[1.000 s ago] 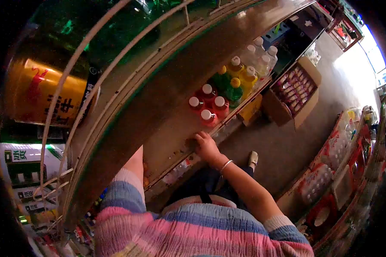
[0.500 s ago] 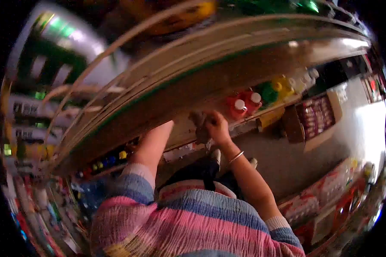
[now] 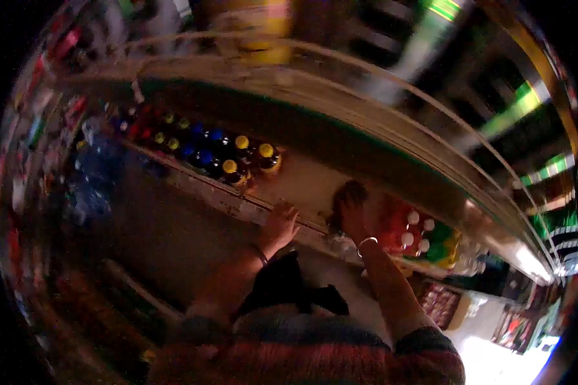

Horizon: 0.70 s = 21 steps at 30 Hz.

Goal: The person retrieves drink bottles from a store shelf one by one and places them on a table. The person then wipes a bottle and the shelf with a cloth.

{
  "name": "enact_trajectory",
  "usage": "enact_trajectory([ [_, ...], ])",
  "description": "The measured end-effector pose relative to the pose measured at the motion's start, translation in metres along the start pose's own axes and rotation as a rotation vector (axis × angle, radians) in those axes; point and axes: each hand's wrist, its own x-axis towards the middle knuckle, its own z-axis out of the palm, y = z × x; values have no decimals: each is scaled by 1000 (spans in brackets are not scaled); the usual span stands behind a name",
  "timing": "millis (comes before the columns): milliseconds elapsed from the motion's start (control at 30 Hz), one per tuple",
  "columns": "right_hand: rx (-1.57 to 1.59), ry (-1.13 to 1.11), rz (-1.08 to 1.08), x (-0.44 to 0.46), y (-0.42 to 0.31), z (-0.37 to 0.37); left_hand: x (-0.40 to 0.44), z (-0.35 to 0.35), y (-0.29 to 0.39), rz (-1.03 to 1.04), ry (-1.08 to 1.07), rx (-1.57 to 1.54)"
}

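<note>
My left hand (image 3: 280, 226) rests at the shelf's front edge with its fingers stretched forward and nothing visible in them. A dark bracelet circles that wrist. Farther right, my right hand (image 3: 353, 215) presses a dark, crumpled cloth (image 3: 336, 217) onto the shelf board (image 3: 305, 186); dimness and blur hide much of the cloth. To the left of my hands stand bottles with yellow caps (image 3: 242, 142). Close to the right hand are red bottles with white caps (image 3: 408, 240).
Blue-capped bottles (image 3: 204, 158) line the shelf farther left, and green and yellow bottles (image 3: 444, 249) stand at the right. A curved rail (image 3: 392, 80) runs along the upper shelf. On the floor at lower right sits an open carton (image 3: 459, 312).
The view has swung left, bringing the dark-capped bottle row into sight. My left hand has come out from under the upper shelf to the edge. The right hand with the cloth is now down on the board.
</note>
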Motion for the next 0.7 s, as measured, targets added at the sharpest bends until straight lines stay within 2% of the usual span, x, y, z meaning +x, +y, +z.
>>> enact_trajectory([
  [33, -49, -32, -19, 13, -3, -5, -5, 20, -4, -17, 55, -11],
  [100, -1018, -266, -18, 33, -59, -33, -4, 28, 5, -129, 76, -108],
  [133, -1055, -259, -173, 56, -48, -31, -1, 4, 11, -157, 82, -102],
  [200, -1097, -253, -468, 104, -24, -19, 0, 0, 9, -204, 129, -173],
  [300, -1007, -343, -583, 193, -67, 7, -5, -5, 4, -244, 235, -205],
  [333, -1000, -372, -590, 225, -84, 14, -7, 2, 8, -282, 345, -319],
  [433, -1053, -422, -549, 304, -121, 40, -2, 21, 1, -333, 254, -298],
  [500, -1098, -439, -477, 334, -130, 50, -2, 18, 1, -388, 195, -392],
  [533, -1122, -443, -439, 338, -123, 51, -3, 19, 5, -412, 157, -447],
  [633, -1202, -416, -372, 317, -91, 32, -7, 34, 2, -304, 237, -340],
  [700, -1296, -364, -332, 293, -52, 7, -4, 27, 6, -390, 268, -412],
])
